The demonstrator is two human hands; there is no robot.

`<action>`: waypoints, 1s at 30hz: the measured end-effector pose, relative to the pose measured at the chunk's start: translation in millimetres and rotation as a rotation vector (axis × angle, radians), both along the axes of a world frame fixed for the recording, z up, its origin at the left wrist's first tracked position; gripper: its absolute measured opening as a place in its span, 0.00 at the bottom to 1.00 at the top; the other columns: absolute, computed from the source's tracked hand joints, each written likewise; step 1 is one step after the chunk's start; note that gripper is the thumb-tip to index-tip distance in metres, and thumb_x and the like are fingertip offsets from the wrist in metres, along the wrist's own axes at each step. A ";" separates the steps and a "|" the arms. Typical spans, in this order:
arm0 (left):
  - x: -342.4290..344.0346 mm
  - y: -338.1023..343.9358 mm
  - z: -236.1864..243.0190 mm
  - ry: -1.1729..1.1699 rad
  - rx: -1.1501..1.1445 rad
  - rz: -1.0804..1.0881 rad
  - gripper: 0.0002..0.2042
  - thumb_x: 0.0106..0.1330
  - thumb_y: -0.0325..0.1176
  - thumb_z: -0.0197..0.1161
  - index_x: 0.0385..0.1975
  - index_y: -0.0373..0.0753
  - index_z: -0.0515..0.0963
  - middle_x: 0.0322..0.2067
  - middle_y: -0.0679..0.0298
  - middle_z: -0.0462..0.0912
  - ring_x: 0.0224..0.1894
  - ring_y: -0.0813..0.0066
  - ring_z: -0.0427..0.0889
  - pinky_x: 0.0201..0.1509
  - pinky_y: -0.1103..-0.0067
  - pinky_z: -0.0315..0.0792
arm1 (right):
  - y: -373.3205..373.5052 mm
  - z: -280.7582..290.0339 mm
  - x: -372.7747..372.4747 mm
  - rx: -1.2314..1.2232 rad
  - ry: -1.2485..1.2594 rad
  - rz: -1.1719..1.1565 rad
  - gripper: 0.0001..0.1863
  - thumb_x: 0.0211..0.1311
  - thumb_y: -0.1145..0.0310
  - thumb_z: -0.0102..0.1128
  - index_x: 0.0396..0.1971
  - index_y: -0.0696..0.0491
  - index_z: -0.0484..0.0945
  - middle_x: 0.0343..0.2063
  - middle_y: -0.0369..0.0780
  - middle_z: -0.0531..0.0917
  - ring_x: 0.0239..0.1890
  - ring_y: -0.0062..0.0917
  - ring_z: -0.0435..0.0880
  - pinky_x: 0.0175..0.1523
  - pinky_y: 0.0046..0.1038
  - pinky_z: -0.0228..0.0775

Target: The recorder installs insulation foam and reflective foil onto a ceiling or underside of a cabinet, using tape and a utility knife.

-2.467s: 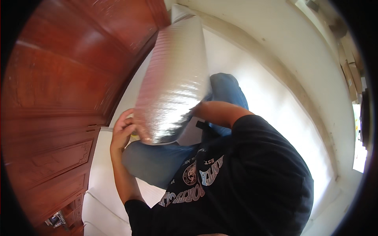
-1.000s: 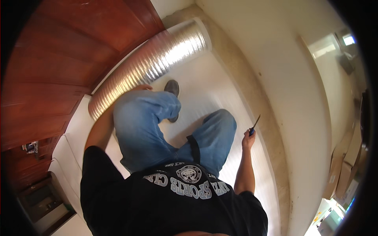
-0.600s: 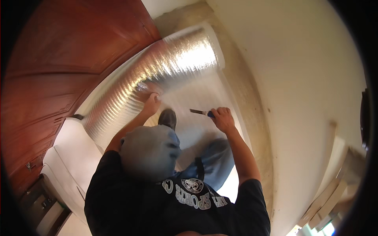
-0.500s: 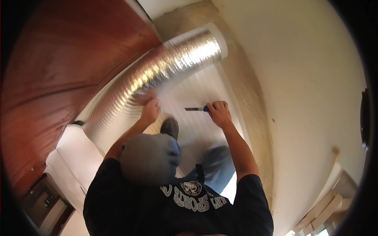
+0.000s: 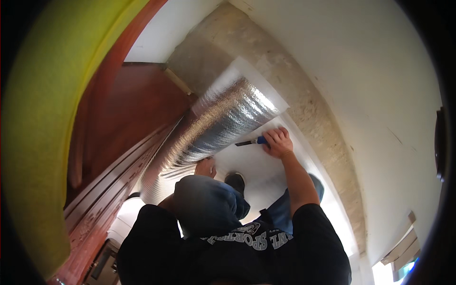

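Observation:
A silver foil underlay roll (image 5: 223, 116) lies diagonally across the floor in front of me. Its pale backing sheet (image 5: 261, 164) spreads under my feet. My right hand (image 5: 278, 141) is closed round the blue handle of a utility knife (image 5: 261, 140); the dark blade is out and points left, just off the roll's near side. By the roll's lower edge is my left hand (image 5: 205, 167), its fingers curled in. What they grip, if anything, is hidden, and my raised knee covers part of that arm.
A bare concrete strip (image 5: 304, 95) runs between the underlay and the white wall (image 5: 380, 118) on the right. Reddish-brown wooden panelling (image 5: 137, 104) stands close to the roll on the left. A yellow surface (image 5: 38, 118) fills the far left. Wooden pieces (image 5: 403, 251) lie at the lower right.
My view has turned, bringing the yellow surface in. My left hand is lower beside my knee, and the knife in my right hand is nearer the roll.

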State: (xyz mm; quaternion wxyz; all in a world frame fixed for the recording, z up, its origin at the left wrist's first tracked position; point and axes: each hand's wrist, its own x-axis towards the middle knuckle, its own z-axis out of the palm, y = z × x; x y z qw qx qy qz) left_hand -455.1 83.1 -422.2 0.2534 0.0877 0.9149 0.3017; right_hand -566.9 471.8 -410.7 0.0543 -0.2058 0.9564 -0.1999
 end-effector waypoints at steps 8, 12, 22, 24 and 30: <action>-2.6 -8.9 23.6 0.085 0.057 -0.247 0.22 0.56 0.29 0.64 0.54 0.38 0.73 0.40 0.54 0.74 0.47 0.55 0.75 0.51 0.63 0.70 | 8.7 -1.6 16.6 -0.052 0.047 0.063 0.28 0.42 0.58 0.68 0.50 0.44 0.79 0.46 0.35 0.77 0.53 0.30 0.74 0.67 0.43 0.58; 1.4 -12.3 21.3 0.174 0.024 -0.275 0.20 0.56 0.30 0.62 0.50 0.38 0.73 0.37 0.54 0.74 0.43 0.54 0.76 0.46 0.62 0.71 | -0.4 7.1 13.4 -0.050 0.058 0.073 0.26 0.46 0.59 0.68 0.50 0.46 0.78 0.46 0.36 0.76 0.53 0.32 0.73 0.68 0.44 0.56; 23.8 35.8 54.3 0.513 -0.365 -0.068 0.17 0.57 0.27 0.57 0.49 0.44 0.75 0.40 0.58 0.76 0.43 0.58 0.76 0.47 0.66 0.70 | -3.3 29.6 42.7 0.018 0.170 0.104 0.22 0.54 0.60 0.64 0.49 0.49 0.75 0.49 0.39 0.75 0.55 0.35 0.71 0.64 0.44 0.58; 26.7 50.1 80.6 0.604 -0.435 -0.037 0.18 0.59 0.27 0.55 0.50 0.45 0.75 0.42 0.59 0.75 0.46 0.59 0.75 0.48 0.67 0.69 | -1.1 34.7 57.5 0.074 0.110 0.115 0.23 0.56 0.59 0.64 0.51 0.50 0.75 0.50 0.40 0.76 0.56 0.38 0.71 0.64 0.45 0.57; 13.0 47.5 127.5 0.857 -0.591 0.012 0.25 0.59 0.28 0.57 0.60 0.46 0.72 0.54 0.57 0.71 0.59 0.57 0.68 0.56 0.66 0.66 | -3.5 62.5 116.2 0.162 -0.049 0.053 0.20 0.58 0.60 0.63 0.47 0.52 0.74 0.48 0.44 0.79 0.55 0.40 0.74 0.62 0.46 0.60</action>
